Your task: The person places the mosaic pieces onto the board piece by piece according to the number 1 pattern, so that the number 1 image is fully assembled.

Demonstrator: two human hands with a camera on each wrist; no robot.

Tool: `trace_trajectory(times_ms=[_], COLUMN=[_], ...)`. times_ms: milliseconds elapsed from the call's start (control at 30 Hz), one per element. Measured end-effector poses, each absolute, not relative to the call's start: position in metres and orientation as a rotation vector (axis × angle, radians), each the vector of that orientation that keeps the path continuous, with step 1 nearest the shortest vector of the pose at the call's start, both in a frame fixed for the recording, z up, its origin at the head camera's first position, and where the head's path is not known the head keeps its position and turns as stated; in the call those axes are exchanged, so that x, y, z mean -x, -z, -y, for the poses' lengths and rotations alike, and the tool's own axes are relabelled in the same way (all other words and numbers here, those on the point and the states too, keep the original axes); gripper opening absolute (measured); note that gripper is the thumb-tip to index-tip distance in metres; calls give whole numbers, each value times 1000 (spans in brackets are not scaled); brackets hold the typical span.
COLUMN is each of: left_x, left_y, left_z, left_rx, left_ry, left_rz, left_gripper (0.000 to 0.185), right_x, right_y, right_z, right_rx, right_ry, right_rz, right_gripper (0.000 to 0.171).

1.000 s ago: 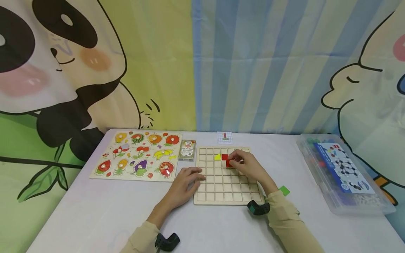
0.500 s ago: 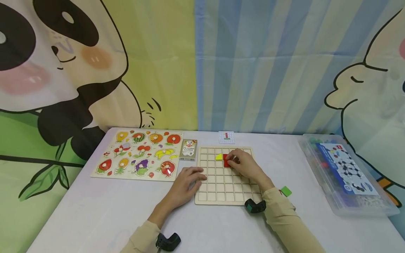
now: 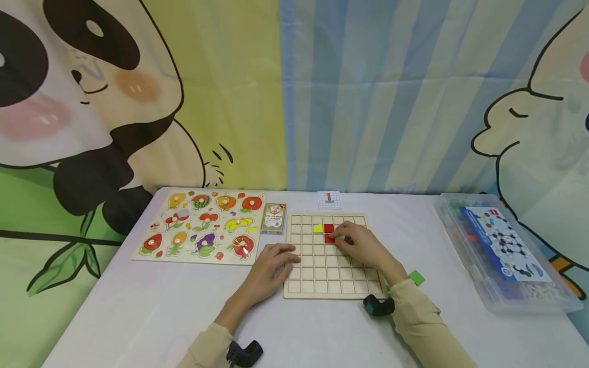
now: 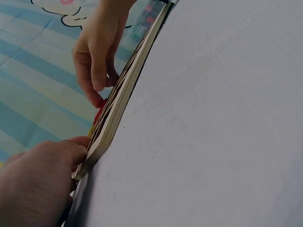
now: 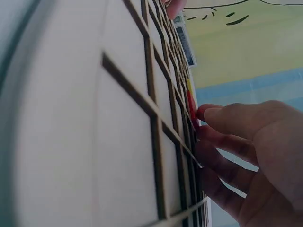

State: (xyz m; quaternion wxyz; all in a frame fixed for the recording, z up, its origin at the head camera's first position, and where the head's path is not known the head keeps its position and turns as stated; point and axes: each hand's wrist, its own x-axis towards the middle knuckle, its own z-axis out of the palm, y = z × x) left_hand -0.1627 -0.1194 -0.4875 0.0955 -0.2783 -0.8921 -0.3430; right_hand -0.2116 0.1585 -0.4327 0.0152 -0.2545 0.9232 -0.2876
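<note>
A pale wooden grid board (image 3: 322,273) lies on the white table in the head view. Set in its upper rows are a yellow tile (image 3: 318,229), a red tile (image 3: 329,228) beside it and a second red tile (image 3: 327,238) just below. My right hand (image 3: 361,245) reaches over the board, fingertips at the right edge of the lower red tile. In the left wrist view its index fingertip is at the red piece (image 4: 98,112), the thumb apart from it. My left hand (image 3: 271,268) rests with relaxed fingers on the board's left edge.
Behind the board lies a small pattern card (image 3: 329,200). To the left are a playing card box (image 3: 273,219) and a fruit puzzle board (image 3: 193,258). A green tile (image 3: 416,278) lies by my right sleeve. A clear plastic box (image 3: 474,286) bearing a booklet (image 3: 511,245) stands far right.
The lower red tile has shifted slightly left, into line under the upper one. My right hand has drawn back a little to the right, uncovering both red tiles. The left hand stays put.
</note>
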Motion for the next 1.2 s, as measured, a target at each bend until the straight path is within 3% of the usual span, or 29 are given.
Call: trace_trajectory(times_ms=[267,1200], left_x=[164,164], left_y=[488,487], left_z=[120,120], left_rx=[831,812], left_ry=[1002,1049], left_rz=[2630,2666], left_gripper=[21,21], right_x=[202,152], right_y=[427,430], right_z=[-179,-268], right_rx=[905,753], right_ry=[986,847], right_rz=[-2751,-2893], right_gripper=[19,17])
